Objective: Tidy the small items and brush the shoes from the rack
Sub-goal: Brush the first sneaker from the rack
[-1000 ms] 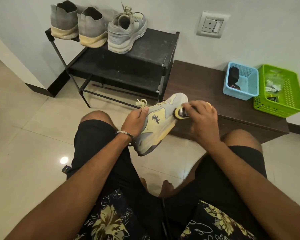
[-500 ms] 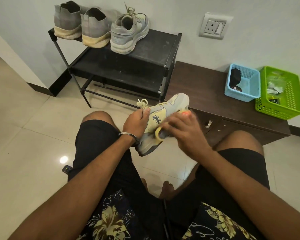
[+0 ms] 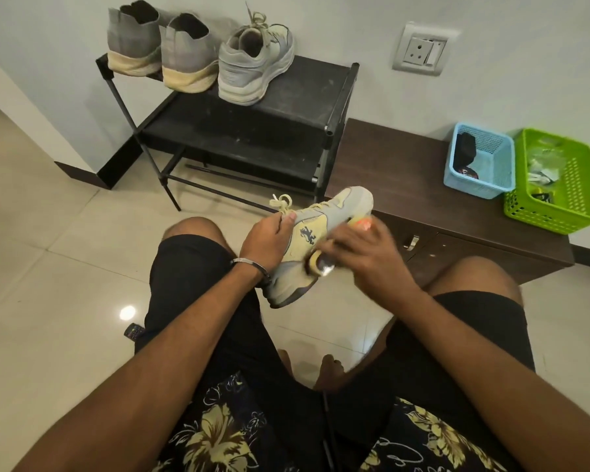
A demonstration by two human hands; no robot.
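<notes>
My left hand grips a grey and pale yellow sneaker by its collar, holding it tilted above my knees with the toe pointing toward the bench. My right hand is curled round a small brush with a yellow rim, pressed against the sneaker's side near the heel. An orange end of the brush shows above my fingers. On the black shoe rack, the matching sneaker and a pair of grey slip-on shoes stand on the top shelf.
A dark wooden bench beside the rack carries a blue basket with dark items and a green basket with small packets. A wall socket sits above. A small dark object lies on the tiled floor by my left thigh.
My right hand has swept the brush from the sneaker's toe back along its side toward the heel. My left hand has kept its grip on the shoe.
</notes>
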